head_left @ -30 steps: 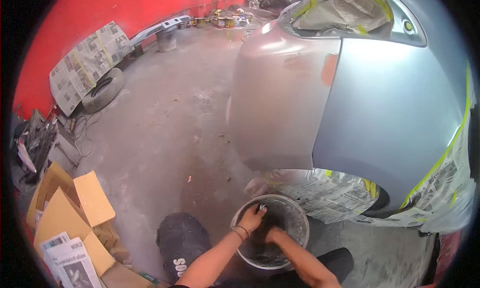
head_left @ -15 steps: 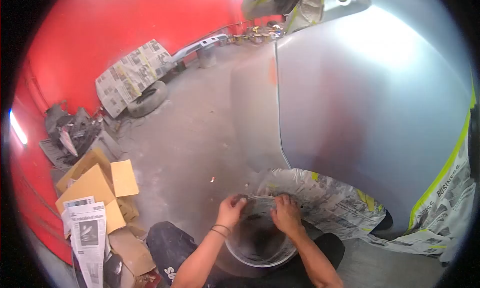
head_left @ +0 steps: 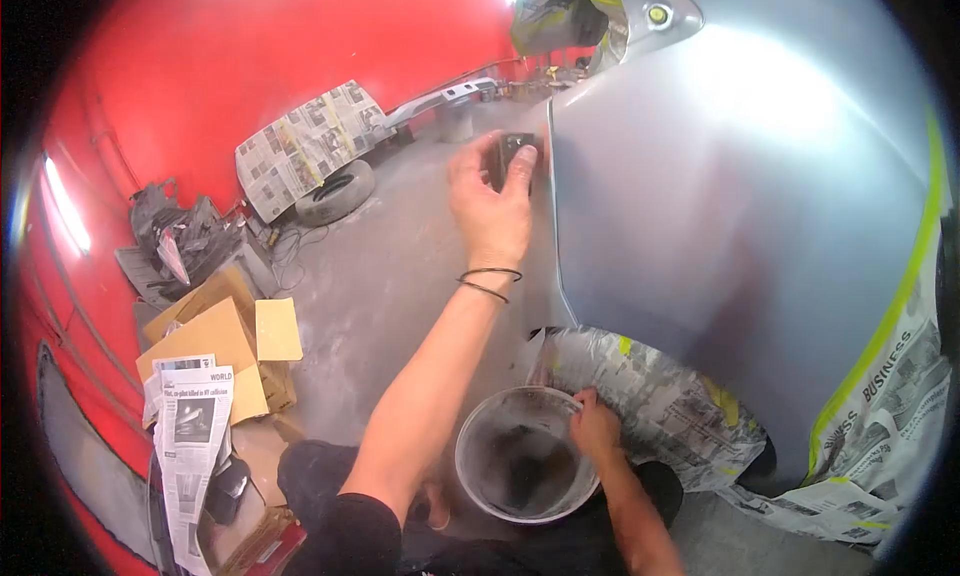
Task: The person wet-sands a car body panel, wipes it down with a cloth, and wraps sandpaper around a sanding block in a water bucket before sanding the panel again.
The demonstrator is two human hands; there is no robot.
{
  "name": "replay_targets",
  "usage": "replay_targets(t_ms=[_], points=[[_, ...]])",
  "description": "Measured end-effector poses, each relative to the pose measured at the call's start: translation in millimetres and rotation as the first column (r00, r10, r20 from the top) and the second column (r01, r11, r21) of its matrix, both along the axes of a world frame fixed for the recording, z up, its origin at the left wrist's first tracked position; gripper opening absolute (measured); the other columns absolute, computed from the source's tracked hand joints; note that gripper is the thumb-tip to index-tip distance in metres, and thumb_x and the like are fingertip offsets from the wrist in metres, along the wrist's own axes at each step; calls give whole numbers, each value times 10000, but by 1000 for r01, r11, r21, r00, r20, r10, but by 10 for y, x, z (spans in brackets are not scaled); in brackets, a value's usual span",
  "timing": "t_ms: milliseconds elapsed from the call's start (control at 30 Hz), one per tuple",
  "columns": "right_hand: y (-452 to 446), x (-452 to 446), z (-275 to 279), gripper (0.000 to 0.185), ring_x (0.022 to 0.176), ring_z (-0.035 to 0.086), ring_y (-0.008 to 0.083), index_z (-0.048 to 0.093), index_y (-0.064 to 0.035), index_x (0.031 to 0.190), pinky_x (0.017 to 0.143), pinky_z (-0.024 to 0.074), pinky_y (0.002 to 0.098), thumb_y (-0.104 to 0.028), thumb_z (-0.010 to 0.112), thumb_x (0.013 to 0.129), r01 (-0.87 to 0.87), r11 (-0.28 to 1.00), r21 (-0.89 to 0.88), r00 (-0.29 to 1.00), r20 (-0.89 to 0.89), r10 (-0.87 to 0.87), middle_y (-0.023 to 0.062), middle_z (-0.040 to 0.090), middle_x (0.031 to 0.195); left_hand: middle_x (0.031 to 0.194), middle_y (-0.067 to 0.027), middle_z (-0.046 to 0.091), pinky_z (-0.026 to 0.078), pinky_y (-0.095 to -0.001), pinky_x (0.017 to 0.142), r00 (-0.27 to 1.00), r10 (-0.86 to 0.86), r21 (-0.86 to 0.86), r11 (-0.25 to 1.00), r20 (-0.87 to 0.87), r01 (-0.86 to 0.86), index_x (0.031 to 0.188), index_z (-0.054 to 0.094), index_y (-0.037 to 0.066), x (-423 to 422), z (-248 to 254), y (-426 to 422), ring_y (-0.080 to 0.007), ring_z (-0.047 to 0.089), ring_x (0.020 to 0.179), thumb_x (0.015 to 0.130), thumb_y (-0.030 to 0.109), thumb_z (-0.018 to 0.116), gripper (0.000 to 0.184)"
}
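My left hand [head_left: 492,194] is raised at the edge of the grey car panel [head_left: 660,206], fingers closed around a small, dark, wet-looking sanding block [head_left: 517,154]. It is beside the panel's seam; whether the block touches the surface I cannot tell. Lower down, my right hand [head_left: 596,426] grips the right rim of a round bucket [head_left: 466,476] between my legs. Dark, cloudy liquid [head_left: 530,459] shows inside the bucket. Newspaper masking [head_left: 650,406] covers the wheel area just behind it.
Open cardboard boxes [head_left: 215,321] and a newspaper sheet [head_left: 190,426] stand at my left. Farther off, a newspaper-covered panel [head_left: 310,146] leans over a tire [head_left: 338,194] near the red wall [head_left: 270,46]. Masking paper with yellow tape [head_left: 885,416] edges the car on the right.
My left hand has risen from the bucket to the car panel with the sanding block in it. The right hand has stayed at the bucket's rim. The view has shifted slightly.
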State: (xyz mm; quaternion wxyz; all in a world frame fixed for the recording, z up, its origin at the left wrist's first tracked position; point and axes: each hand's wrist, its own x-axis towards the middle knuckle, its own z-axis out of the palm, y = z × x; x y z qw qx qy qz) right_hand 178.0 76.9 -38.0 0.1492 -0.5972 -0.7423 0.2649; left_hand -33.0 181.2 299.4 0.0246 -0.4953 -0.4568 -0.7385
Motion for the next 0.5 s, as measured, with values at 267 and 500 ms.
replay_targets(t_ms=[267,500], points=[[52,37,-316,444,1099,659,503,538,-18,1281,980,527,572,-160,673,883,-73,983,165,997,29,70,287,669,1226,1178,-95,646,488,-390,1019,992,74,94,993,-104,-64,1208,685,30,190,-71,163,-229,619,1131,933,216,816,356],[-145,281,-109,447,1136,638,515,547,23,1246,999,514,597,-146,683,855,-92,995,34,991,104,88,300,662,1225,1187,-95,644,477,-377,1017,999,-10,112,994,-42,15,1216,645,25,198,-106,292,-215,601,1124,972,246,792,361]])
